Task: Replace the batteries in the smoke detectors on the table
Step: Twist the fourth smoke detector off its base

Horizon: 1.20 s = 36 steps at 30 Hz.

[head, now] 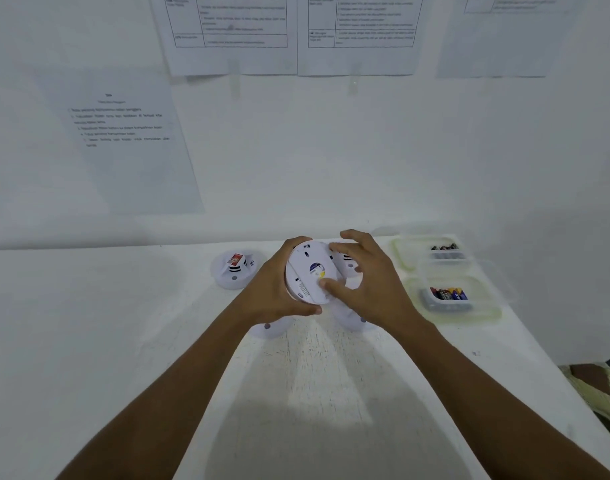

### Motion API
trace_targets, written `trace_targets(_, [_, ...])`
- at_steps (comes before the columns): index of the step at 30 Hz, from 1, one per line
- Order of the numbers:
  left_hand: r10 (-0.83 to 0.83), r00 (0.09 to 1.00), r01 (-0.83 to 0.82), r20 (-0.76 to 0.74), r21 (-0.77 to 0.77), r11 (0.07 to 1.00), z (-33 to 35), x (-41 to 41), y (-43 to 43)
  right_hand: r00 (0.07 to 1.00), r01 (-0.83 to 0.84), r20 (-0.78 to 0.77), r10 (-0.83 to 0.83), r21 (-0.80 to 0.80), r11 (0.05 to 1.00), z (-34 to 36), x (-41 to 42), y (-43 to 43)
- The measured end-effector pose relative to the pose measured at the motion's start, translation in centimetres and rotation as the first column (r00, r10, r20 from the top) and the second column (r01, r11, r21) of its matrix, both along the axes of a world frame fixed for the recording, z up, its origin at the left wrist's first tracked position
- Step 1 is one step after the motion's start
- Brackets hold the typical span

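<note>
I hold a round white smoke detector (308, 271) tilted above the table, its back plate with a small blue and yellow label facing me. My left hand (274, 287) grips its left rim. My right hand (369, 278) clasps the right side, thumb pressed on the back plate. Another detector (235, 268) lies on the table to the left with a red-labelled battery showing on top. Parts of other white detectors show under my hands, one at lower left (269, 329), one at lower right (353, 318) and one behind my right hand (348, 266).
Two clear plastic tubs stand at the right of the white table (123, 323): the far tub (431, 252) and the near tub (459, 299), each holding several batteries. Printed sheets hang on the white wall behind. The table's right edge runs diagonally past the tubs.
</note>
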<state>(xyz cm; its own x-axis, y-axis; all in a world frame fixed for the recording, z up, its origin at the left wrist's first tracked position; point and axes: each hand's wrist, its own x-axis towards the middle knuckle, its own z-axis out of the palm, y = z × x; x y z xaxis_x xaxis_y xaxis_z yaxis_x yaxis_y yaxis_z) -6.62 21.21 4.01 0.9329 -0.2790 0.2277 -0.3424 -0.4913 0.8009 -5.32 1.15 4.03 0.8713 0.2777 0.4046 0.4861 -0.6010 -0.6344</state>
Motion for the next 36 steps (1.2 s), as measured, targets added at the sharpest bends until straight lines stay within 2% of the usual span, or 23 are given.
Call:
trace_targets(7, [0.025,1.000,-0.024,-0.017,0.026,0.999,0.3,0.1,0.3,0.999,0.007,-0.053,-0.008,-0.014,1.000,0.7,-0.6,2.0])
trace_targets(13, [0.008,0.999,-0.006,-0.037,0.054,0.999,0.0,0.1,1.0,0.996,-0.083,-0.031,0.081,-0.069,0.994,1.0,-0.1,1.9])
trace_targets(16, [0.015,0.999,-0.013,-0.048,0.030,0.999,-0.3,0.2,1.2,0.995,-0.081,0.039,0.088,-0.167,0.983,0.9,0.2,1.9])
trace_targets(19, [0.028,0.998,-0.027,-0.057,0.025,0.999,-0.8,0.7,1.4,0.997,-0.062,0.029,0.072,-0.255,0.965,1.1,0.3,2.5])
trace_targets(22, [0.060,0.996,-0.059,-0.059,0.015,0.998,-1.2,1.1,2.1,0.995,-0.078,0.054,0.090,-0.185,0.980,1.5,0.3,3.1])
trace_targets(25, [0.096,0.992,-0.096,-0.080,-0.003,0.995,-1.6,1.4,3.4,0.981,-0.033,0.187,0.052,-0.101,0.994,1.8,1.3,3.1])
trace_targets(26, [0.109,0.990,-0.111,-0.083,-0.016,0.994,-1.8,1.5,3.9,0.985,-0.025,0.168,0.032,-0.045,0.999,1.8,2.1,3.0])
trace_targets(28, [0.134,0.988,-0.137,-0.074,-0.036,0.990,-2.4,1.6,5.3,0.999,-0.030,0.023,0.028,0.077,0.997,1.6,4.2,2.7])
trace_targets(30, [0.152,0.986,-0.155,-0.067,-0.042,0.987,-2.9,1.5,6.7,0.993,-0.026,-0.108,0.037,0.100,0.995,1.2,6.7,2.7])
trace_targets(33, [0.167,0.985,-0.169,-0.052,-0.045,0.985,-2.9,1.2,8.0,0.976,-0.062,-0.214,0.044,-0.078,0.995,-0.4,10.0,3.7])
trace_targets(36, [0.158,0.986,-0.162,-0.058,-0.071,0.984,-2.8,1.2,8.5,0.966,-0.119,-0.252,0.053,-0.258,0.959,-2.3,12.0,5.9])
